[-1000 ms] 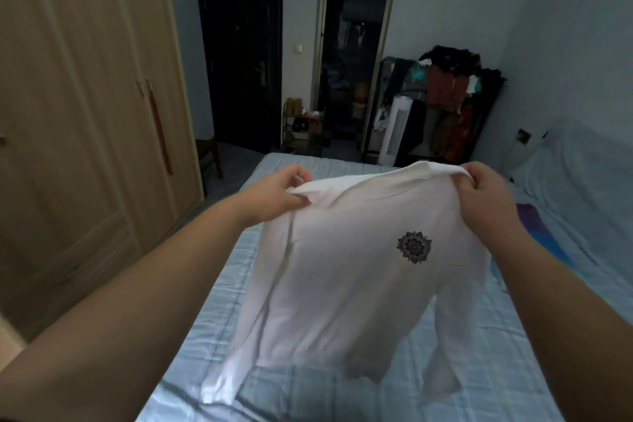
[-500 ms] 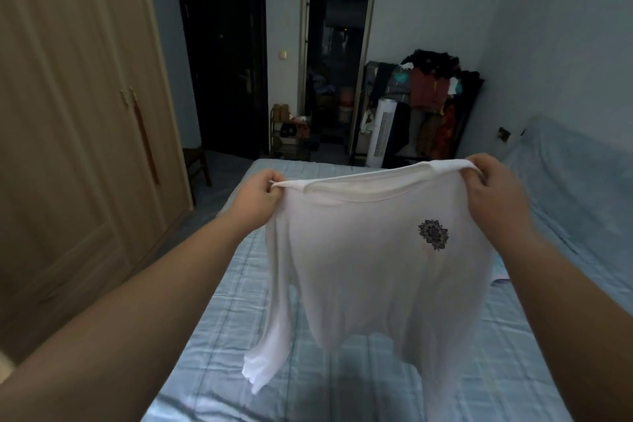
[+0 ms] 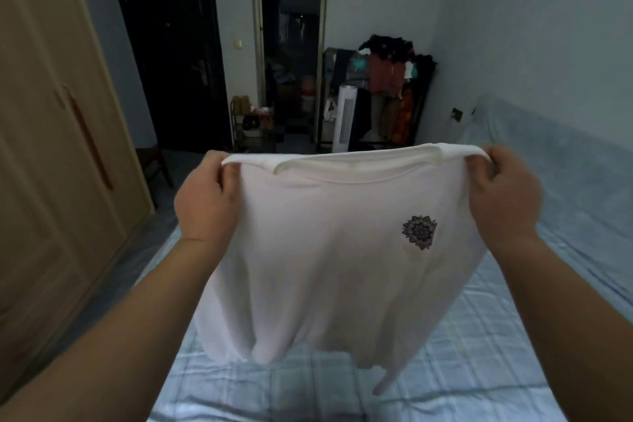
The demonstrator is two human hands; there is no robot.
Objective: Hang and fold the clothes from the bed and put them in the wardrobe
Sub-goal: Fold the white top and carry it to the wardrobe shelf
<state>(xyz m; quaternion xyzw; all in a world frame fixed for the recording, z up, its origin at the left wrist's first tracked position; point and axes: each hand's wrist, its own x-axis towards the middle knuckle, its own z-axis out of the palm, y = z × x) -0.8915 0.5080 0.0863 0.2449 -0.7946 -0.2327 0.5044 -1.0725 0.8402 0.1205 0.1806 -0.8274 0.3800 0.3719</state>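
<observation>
A white long-sleeved shirt [image 3: 329, 250] with a small dark flower print on its chest hangs spread out in the air above the bed [image 3: 479, 353]. My left hand [image 3: 205, 199] pinches its left shoulder and my right hand [image 3: 503, 192] pinches its right shoulder, so the neckline is stretched flat between them. The hem and sleeves dangle just above the light blue checked sheet. The wooden wardrobe [image 3: 44, 147] stands at the left with its doors shut.
A dark door [image 3: 171, 55] and an open doorway [image 3: 291, 55] are in the far wall. A loaded clothes rack [image 3: 387, 92] and a white tower fan [image 3: 344, 120] stand beyond the bed's foot. A wooden chair [image 3: 154, 164] sits by the wardrobe.
Both hands have moved apart and lifted the shirt, pulling its shoulders taut. The hem and sleeves, which lay on the sheet a second ago, now hang free.
</observation>
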